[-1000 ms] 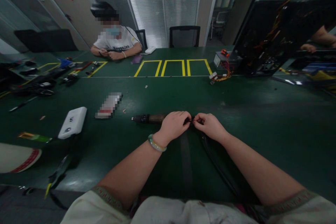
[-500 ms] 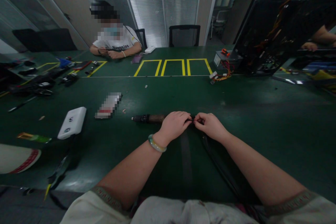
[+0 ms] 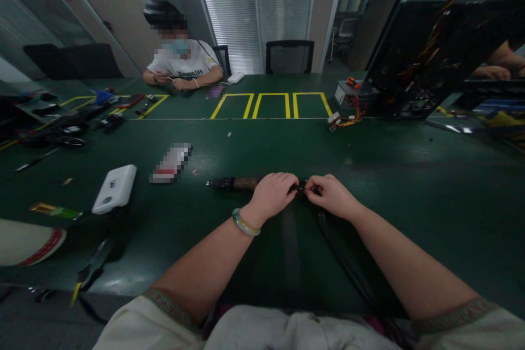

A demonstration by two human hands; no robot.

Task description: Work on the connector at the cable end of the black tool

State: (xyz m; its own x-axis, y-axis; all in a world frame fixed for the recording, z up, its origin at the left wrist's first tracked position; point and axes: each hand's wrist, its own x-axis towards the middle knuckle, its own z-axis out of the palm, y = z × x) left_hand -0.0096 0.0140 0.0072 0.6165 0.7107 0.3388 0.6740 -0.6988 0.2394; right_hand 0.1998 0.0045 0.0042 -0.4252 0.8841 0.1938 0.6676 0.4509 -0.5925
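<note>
A brown-and-black electric screwdriver (image 3: 241, 184) lies across the table with its bit end pointing left. My left hand (image 3: 274, 191) is closed over its rear part, hiding that stretch. Just to the right, my right hand (image 3: 330, 197) is closed in a pinch at a small dark piece by the tool's back end; the fingers cover most of that piece. From beneath my right hand a black cable (image 3: 340, 257) runs down toward the table's near edge. My two sets of fingertips almost meet.
On the green table (image 3: 254, 147), a white power bank (image 3: 115, 188), a blurred-out phone-like item (image 3: 171, 163) and a green-handled tool (image 3: 55, 211) lie left. A power supply with wires (image 3: 355, 93) and a black case (image 3: 404, 60) stand right. A co-worker (image 3: 184, 60) sits opposite.
The fingers of my right hand have shifted slightly at the small dark piece. My left hand keeps its hold on the screwdriver. The camera view has moved a little.
</note>
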